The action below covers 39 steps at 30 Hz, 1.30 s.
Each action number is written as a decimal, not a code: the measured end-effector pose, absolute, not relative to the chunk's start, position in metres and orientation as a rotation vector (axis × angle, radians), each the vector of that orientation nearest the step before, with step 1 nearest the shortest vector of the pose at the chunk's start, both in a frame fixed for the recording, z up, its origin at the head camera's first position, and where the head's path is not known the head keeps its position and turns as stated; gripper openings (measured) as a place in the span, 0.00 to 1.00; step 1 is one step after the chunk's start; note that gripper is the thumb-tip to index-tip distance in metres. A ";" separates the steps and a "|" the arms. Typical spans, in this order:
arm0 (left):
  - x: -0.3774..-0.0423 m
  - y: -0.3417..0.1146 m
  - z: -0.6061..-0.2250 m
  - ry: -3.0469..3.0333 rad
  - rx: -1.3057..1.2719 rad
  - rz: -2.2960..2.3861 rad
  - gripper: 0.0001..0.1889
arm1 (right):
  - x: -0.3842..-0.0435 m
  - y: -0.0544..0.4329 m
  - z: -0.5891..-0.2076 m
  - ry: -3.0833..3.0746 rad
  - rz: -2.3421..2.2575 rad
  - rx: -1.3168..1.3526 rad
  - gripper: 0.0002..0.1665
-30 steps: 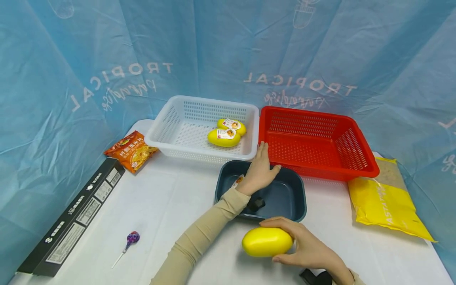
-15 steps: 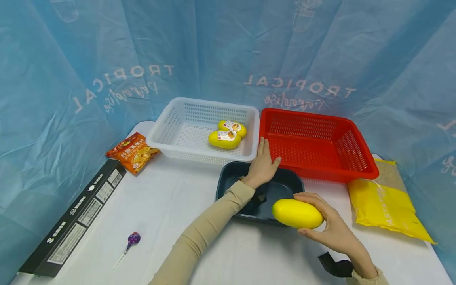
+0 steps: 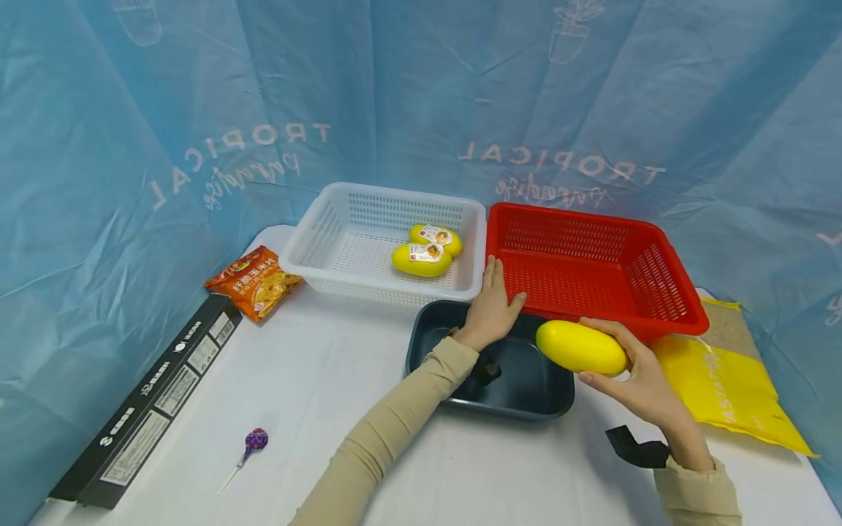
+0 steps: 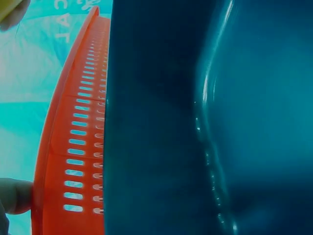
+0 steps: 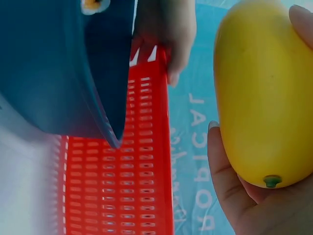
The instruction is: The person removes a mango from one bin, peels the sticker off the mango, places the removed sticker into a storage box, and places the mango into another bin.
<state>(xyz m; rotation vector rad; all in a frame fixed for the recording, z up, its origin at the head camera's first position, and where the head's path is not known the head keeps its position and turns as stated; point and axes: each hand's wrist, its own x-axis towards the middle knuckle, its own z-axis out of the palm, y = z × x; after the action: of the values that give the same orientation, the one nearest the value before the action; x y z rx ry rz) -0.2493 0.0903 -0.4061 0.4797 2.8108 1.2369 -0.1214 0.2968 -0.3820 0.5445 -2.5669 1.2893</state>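
Observation:
A smooth yellow mango (image 3: 579, 346) is gripped in my right hand (image 3: 647, 380), above the right part of the dark blue basin (image 3: 536, 383). The right wrist view shows a green stem end on the mango (image 5: 266, 98), with thumb and fingers around its sides. My left hand (image 3: 490, 314) reaches over the basin with straight fingers and touches the near left corner of the red basket (image 3: 579, 281). In the left wrist view, a digit touches the red basket's rim (image 4: 46, 147). My left forearm hides part of the basin; a bit of a label (image 5: 94, 5) shows inside it.
Two labelled yellow mangoes (image 3: 424, 259) lie in the white basket (image 3: 322, 245), left of the red one. An orange snack bag (image 3: 256, 281), a long black box (image 3: 154, 394) and a lollipop (image 3: 255, 440) lie left. A yellow pasta bag (image 3: 730, 380) lies right.
My right hand has carried the mango up and to the right, from in front of the basin to over its right part. The left hand has stayed by the red basket's corner.

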 end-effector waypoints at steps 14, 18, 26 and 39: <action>-0.249 0.090 -0.409 2.843 0.502 1.243 0.39 | -0.167 0.309 -0.369 -2.567 1.330 0.416 0.41; -0.249 0.090 -0.411 2.858 0.507 1.223 0.39 | -0.184 0.312 -0.368 -2.602 1.347 0.347 0.40; -0.250 0.089 -0.411 2.868 0.524 1.223 0.39 | -0.206 0.313 -0.366 -2.603 1.410 0.312 0.37; -0.250 0.089 -0.412 2.884 0.533 1.218 0.39 | -0.239 0.311 -0.366 -2.670 1.420 0.329 0.36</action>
<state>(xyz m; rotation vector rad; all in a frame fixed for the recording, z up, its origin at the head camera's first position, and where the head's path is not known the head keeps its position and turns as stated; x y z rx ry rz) -0.2501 0.0890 -0.4121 0.5332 2.8836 1.2175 -0.2386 0.3110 -0.3660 0.3291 -2.6704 1.4201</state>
